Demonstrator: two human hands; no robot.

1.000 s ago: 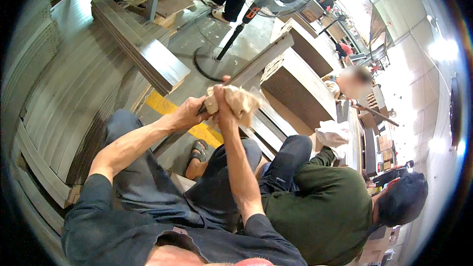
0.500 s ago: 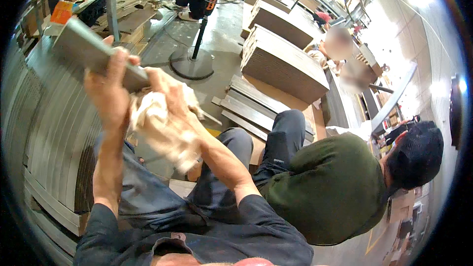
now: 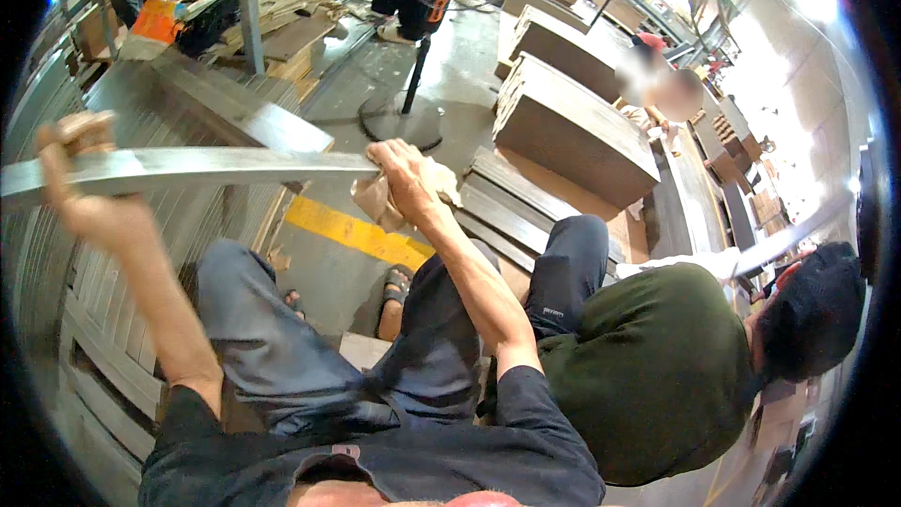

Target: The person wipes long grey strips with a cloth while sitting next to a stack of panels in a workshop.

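Observation:
A long, narrow grey board (image 3: 244, 163) lies across in front of me, its left end running out toward the picture's edge. My left hand (image 3: 92, 211) is wrapped round it near that end, fingers over the top and somewhat blurred. At the other end, my right hand (image 3: 410, 183) is closed on a crumpled cream cloth (image 3: 377, 207) pressed against the board's tip. Part of the cloth is hidden under the fingers. Beneath the board, on my left, stands a row of similar grey boards (image 3: 188, 225).
A person in a dark green top (image 3: 648, 371) sits close on my right. Ahead are a pedestal fan (image 3: 410, 80), stacked brown boards (image 3: 582, 131) and loose grey strips (image 3: 502, 202). A metal post (image 3: 251, 14) rises at the upper left. Yellow tape (image 3: 352, 230) marks the floor.
The board has swung from slanting toward me to lying crosswise. My hands have moved apart, the left outward and the right, with the cloth, to the board's right end.

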